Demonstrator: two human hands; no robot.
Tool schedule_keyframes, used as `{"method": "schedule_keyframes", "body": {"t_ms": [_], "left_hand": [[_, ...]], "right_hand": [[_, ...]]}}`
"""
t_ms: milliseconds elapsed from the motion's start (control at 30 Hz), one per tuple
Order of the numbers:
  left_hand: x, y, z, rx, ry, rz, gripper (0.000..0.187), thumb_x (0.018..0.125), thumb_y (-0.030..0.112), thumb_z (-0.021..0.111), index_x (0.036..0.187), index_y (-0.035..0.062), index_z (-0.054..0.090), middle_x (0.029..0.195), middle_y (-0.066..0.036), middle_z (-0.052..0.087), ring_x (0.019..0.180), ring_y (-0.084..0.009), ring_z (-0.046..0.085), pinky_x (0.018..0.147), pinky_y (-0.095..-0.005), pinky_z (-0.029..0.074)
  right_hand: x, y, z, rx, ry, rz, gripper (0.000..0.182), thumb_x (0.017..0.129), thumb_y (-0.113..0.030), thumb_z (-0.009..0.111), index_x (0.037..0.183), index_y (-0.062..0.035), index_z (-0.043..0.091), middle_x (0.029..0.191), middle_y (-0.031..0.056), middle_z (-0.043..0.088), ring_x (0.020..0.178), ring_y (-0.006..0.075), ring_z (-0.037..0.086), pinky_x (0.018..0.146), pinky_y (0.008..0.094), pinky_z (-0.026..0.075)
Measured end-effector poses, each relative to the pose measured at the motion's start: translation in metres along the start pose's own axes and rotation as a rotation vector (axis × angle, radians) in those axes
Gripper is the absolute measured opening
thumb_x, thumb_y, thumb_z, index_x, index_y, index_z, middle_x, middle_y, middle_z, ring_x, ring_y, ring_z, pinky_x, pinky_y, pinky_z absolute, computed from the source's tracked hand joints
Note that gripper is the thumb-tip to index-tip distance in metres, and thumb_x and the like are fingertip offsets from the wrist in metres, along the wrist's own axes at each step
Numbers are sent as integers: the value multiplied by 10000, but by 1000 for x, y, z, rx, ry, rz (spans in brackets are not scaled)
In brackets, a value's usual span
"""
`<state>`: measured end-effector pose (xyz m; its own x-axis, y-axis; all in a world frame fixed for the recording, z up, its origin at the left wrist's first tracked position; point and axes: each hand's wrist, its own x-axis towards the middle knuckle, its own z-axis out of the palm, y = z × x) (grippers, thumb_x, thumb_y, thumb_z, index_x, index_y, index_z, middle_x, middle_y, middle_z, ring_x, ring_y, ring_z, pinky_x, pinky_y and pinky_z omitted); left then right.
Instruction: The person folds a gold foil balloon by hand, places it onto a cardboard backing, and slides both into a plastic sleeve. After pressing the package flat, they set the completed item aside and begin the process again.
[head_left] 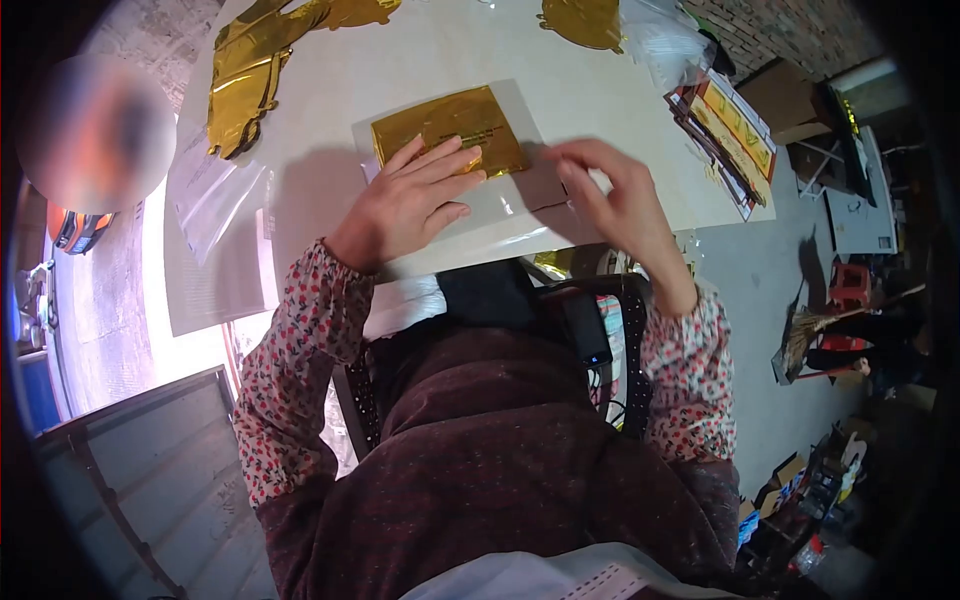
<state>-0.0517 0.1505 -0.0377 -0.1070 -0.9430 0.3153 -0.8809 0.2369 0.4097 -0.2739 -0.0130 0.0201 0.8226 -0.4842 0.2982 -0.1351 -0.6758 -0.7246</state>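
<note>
A gold foil packet (450, 118) with small dark print lies on the pale table, over what looks like a clear plastic sleeve (505, 200). My left hand (408, 200) rests with its fingers spread on the packet's lower left part. To the right of the packet, my right hand (612, 190) hovers over the sleeve's right side. Its fingers are curled, with thumb and forefinger near each other. Whether anything thin is between them is too small to make out.
Gold foil pieces (240, 90) lie at the table's upper left and another gold piece (585, 22) at the top. Clear plastic bags (665, 45) and printed red and yellow packaging (730, 135) are at the right. Clear film (215, 200) lies at the left edge.
</note>
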Motion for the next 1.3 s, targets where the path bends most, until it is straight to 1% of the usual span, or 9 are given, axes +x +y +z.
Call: {"method": "schedule_keyframes", "body": {"t_ms": [67,300,500,667,767,933,1067,1200,1300], "left_hand": [[0,1,-1,78,22,30,432,900,204,680,1320,122,619,1475,-102,507,1429,-308,391,1175,-546,258],[1,31,-1,158,86,41,485,898,252,686,1357,134,584,1515,-90,456,1431,-283,384,1181,-487,276],[28,43,30,52,0,10,425,979,238,576,1391,135,552,1525,-100,437,1439,-297,362,1191,-495,255],[31,34,37,48,-69,-19,395,1012,187,508,1403,140,543,1534,-100,425,1458,-291,329,1205,-506,221],[30,33,40,48,-38,-11,389,1012,177,503,1397,140,550,1531,-100,430,1459,-287,329,1205,-508,220],[28,33,45,28,52,20,353,998,225,545,1328,109,595,1475,-110,496,1397,-297,427,1164,-526,296],[28,33,46,64,71,47,340,999,204,539,1318,106,600,1470,-106,502,1395,-290,430,1161,-522,300],[28,33,45,79,75,48,339,988,182,544,1311,99,605,1465,-105,508,1389,-290,440,1163,-514,302],[27,34,44,38,30,14,377,988,173,537,1359,119,577,1490,-97,483,1421,-285,393,1186,-505,259]], "right_hand": [[-31,3,-5,-140,-20,-127,219,911,-43,629,1121,-3,678,1084,136,706,1004,304,666,869,378,528],[-71,20,19,-333,42,-255,240,845,-40,701,1084,-42,691,1084,85,654,1039,277,611,895,390,484],[-67,15,26,-382,81,-193,186,830,-16,678,1013,-46,674,1014,84,633,978,282,591,861,388,469],[-72,26,7,-210,64,-149,213,797,50,596,980,-38,659,984,112,616,936,303,579,835,401,469],[-54,25,8,-198,59,-184,237,778,62,585,987,-26,653,966,125,603,921,319,571,820,402,476],[-61,15,12,-293,-1,-223,278,745,78,576,998,-19,637,962,127,589,920,325,566,804,403,487],[-85,20,-10,-155,-105,-60,239,773,86,540,970,-13,631,886,143,584,857,327,580,793,413,493],[-56,12,-8,-50,48,33,187,791,61,550,935,-21,637,895,143,609,863,341,602,782,405,494],[-55,11,-10,-170,-126,11,193,806,61,554,957,-16,646,919,131,628,901,344,617,795,410,498]]}}
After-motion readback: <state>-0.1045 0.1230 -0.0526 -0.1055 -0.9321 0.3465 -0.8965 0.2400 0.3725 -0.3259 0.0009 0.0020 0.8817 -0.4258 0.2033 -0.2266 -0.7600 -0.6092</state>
